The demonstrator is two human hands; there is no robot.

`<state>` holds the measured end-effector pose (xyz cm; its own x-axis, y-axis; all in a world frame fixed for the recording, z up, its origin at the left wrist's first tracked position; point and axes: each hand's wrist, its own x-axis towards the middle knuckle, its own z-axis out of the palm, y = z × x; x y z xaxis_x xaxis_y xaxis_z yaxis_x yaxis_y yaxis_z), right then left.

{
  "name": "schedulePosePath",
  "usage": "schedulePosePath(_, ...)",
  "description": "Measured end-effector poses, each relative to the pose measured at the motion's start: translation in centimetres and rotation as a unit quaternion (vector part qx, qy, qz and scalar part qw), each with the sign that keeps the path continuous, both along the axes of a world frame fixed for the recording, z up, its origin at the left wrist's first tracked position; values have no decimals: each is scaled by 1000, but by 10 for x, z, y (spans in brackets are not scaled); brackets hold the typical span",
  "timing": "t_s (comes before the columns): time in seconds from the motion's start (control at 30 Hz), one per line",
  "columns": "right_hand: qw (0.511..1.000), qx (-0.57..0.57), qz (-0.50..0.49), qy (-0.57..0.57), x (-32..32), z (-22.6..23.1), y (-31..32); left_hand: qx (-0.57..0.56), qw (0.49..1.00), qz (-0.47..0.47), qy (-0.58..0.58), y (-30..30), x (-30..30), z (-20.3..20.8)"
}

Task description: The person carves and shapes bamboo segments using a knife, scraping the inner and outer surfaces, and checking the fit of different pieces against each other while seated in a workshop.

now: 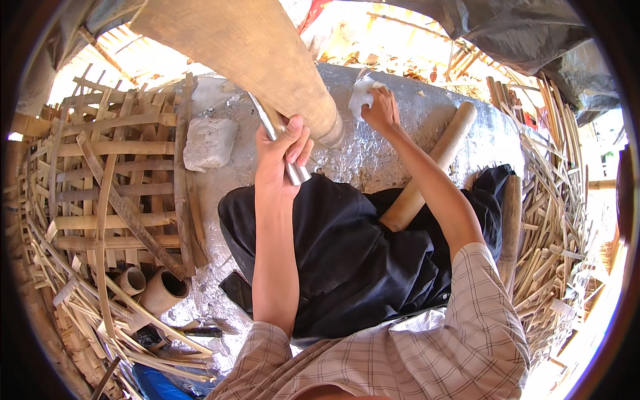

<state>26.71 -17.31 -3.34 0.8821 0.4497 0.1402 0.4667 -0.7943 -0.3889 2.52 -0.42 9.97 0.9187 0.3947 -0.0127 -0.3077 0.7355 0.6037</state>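
Observation:
My left hand [281,150] is closed round a metal-handled knife [297,175] with a tube-like silver handle. Its narrow, bright blade points up and away, next to a thick tan post [253,60] that slants in from the top. Farther off to the right, my right hand [381,110] pinches a crumpled white piece [361,95], cloth or paper, over the grey slab [413,107]. Below my right forearm a bamboo pole [437,160] rests across the black cloth [340,247] over my lap.
A pale stone block [210,143] lies on the slab at left, beside a woven bamboo lattice [120,167]. Bamboo tubes [167,290] and a dark flat object [235,292] are near my left side. Split bamboo strips [550,220] pile up at right. Dark plastic sheeting [520,33] hangs overhead.

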Motion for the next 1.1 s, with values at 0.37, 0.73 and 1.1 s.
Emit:
schedulePosePath(0.37,989,-75,25,-127,32,-3,-51,-71,997,2,-6,4,-2,5)
schedulePosePath(0.73,975,-211,-63,-15,68,23,-81,-129,989,-32,-57,1,-2,-4)
schedulePosePath(1.1,984,-124,130,13,-23,56,-120,-153,986,-30,-67,3,-10,-16)
